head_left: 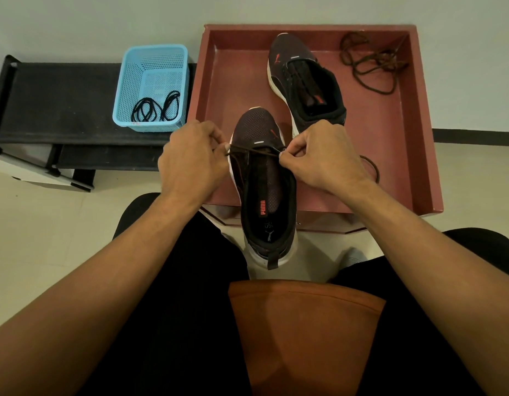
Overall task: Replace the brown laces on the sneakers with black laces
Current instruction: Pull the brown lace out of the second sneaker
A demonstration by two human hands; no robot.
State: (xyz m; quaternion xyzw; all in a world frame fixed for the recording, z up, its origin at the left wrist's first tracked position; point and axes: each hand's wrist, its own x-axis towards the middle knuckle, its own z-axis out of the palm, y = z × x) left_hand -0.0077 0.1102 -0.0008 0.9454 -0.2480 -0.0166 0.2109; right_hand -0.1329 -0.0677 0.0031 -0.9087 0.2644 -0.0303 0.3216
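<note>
the near sneaker [264, 195] sits at the tray's [419, 124] front edge, its brown lace [256, 151] stretched across the toe-end eyelets. left hand [190, 155] and right hand [324, 155] each pinch one end. it is soft and limp, so grip close to the eyelet. farther off, the second sneaker [304, 81] looks unlaced, and black laces [156, 107] lie in the basket [130, 81].

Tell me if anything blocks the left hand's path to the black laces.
Only the front wall of the blue basket stands before the black laces; its top is open. The left hand is busy pinching the brown lace.
</note>
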